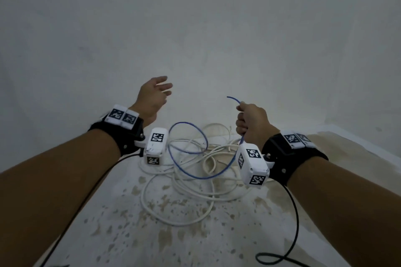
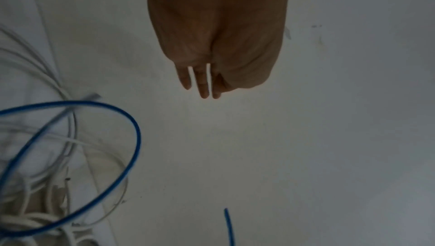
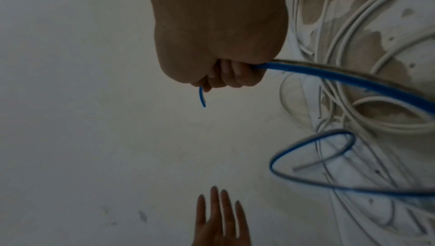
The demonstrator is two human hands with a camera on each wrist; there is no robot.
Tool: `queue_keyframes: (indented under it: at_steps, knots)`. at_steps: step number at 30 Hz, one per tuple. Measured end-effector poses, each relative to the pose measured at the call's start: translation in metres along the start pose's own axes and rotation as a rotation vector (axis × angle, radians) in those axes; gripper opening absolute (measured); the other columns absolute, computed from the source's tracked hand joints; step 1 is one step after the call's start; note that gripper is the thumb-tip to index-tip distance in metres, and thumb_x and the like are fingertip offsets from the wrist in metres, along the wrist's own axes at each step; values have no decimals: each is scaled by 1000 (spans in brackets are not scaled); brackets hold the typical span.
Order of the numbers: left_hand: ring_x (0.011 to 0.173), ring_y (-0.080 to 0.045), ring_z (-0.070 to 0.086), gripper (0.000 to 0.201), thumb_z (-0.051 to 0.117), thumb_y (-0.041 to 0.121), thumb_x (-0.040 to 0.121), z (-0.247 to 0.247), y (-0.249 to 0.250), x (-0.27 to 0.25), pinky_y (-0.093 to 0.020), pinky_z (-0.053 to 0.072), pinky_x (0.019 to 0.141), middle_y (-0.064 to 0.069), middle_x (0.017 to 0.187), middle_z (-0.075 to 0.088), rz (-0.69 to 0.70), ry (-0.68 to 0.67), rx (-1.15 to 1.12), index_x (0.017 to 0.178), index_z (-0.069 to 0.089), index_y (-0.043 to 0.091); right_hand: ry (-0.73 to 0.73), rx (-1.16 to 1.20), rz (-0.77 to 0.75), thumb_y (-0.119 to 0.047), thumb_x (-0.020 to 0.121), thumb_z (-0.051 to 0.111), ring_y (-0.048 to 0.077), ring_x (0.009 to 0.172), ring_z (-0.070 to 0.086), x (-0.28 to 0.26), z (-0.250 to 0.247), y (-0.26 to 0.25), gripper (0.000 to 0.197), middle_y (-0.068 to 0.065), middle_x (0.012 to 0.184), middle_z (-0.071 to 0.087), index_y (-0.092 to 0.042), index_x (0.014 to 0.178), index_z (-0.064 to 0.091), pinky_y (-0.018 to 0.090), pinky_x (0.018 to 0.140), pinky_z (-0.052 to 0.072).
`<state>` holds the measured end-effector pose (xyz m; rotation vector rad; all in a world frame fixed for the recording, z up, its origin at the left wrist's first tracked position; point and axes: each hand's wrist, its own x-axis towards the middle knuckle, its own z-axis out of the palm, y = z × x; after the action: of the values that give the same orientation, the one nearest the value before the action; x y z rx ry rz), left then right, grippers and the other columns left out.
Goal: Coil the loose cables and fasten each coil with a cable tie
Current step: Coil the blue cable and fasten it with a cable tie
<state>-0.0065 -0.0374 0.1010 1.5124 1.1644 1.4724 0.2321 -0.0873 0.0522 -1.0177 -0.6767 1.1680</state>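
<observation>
A thin blue cable (image 1: 191,151) loops in the air over a tangle of white cables (image 1: 195,182) on the floor. My right hand (image 1: 249,119) grips the blue cable near its end in a fist; a short blue tip sticks up above the knuckles. From the right wrist, the blue cable (image 3: 341,77) runs out of the curled fingers (image 3: 230,77) to the right. My left hand (image 1: 156,95) hovers to the left of it, fingers straight and empty. The left wrist view shows those straight fingers (image 2: 202,82) above the blue loop (image 2: 113,157). No cable tie is visible.
A pale plastered wall (image 1: 195,28) rises right behind the cables. The floor (image 1: 173,234) is white with brown patches. Black wrist-camera leads (image 1: 290,230) trail along both forearms. My left hand's fingers (image 3: 219,218) show low in the right wrist view.
</observation>
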Motion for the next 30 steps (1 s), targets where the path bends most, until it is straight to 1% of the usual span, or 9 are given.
queue_keyframes:
  at_steps: [3, 5, 7, 9, 12, 15, 19, 24, 30]
  knots:
    - [62, -13, 51, 8, 51, 4, 96, 15, 5, -13, -23, 43, 55, -10, 89, 59, -167, -16, 231, 92, 55, 10, 3, 115, -63, -20, 104, 41, 11, 35, 16, -8, 13, -8, 27, -5, 45, 26, -12, 80, 47, 21, 39, 14]
    - [50, -13, 42, 25, 53, 23, 99, 18, 1, -36, -16, 36, 41, -7, 70, 54, -350, -169, 403, 78, 52, 10, 24, 206, -78, -20, 105, 39, 12, 37, 16, -9, 19, -9, 27, -4, 48, 25, -12, 80, 46, 23, 41, 14]
    - [43, -10, 45, 46, 45, 44, 101, 19, -5, -63, -15, 35, 37, -4, 63, 61, -528, -428, 494, 79, 60, 6, 46, 289, -71, -22, 105, 39, 12, 38, 16, -12, 27, -7, 29, -4, 48, 26, -13, 78, 45, 24, 41, 15]
    - [50, -12, 61, 66, 35, 56, 99, 20, -13, -82, -17, 48, 44, -11, 73, 73, -684, -632, 429, 92, 66, -2, 57, 341, -53, -21, 105, 38, 13, 40, 16, -16, 38, 0, 29, -3, 50, 26, -12, 78, 44, 23, 40, 16]
    - [70, -27, 73, 56, 40, 43, 103, 21, -29, -85, -31, 60, 58, -26, 86, 72, -797, -482, -7, 100, 58, -9, 26, 371, -6, -21, 105, 36, 12, 39, 16, -24, 55, 16, 28, -3, 51, 25, -12, 80, 43, 22, 39, 17]
    - [87, -35, 67, 15, 41, 8, 103, 17, -31, -80, -42, 58, 75, -28, 102, 62, -706, -61, -418, 98, 49, -5, -48, 298, 59, -20, 105, 36, 12, 36, 18, -34, 66, 29, 27, -4, 47, 26, -12, 80, 44, 22, 39, 19]
    - [58, -22, 51, 18, 34, -2, 100, 0, -22, -79, -37, 54, 64, -16, 69, 51, -486, 248, -378, 91, 50, -6, -215, -48, 43, -20, 105, 41, 12, 36, 21, -46, 63, 42, 26, -4, 43, 27, -9, 84, 50, 27, 46, 25]
    - [54, -16, 48, 16, 57, 8, 97, -17, -29, -78, -22, 55, 50, -9, 67, 51, -328, 261, -200, 84, 59, -2, -401, -291, -45, -25, 106, 41, 12, 37, 24, -46, 51, 52, 29, -6, 42, 28, -10, 84, 51, 26, 47, 37]
    - [65, -14, 52, 19, 50, 10, 100, -16, -25, -87, -22, 53, 60, -3, 81, 56, -102, 28, 78, 105, 68, 7, -569, -259, -78, -32, 106, 39, 14, 43, 22, -52, 52, 47, 36, -4, 51, 25, -12, 78, 50, 28, 47, 43]
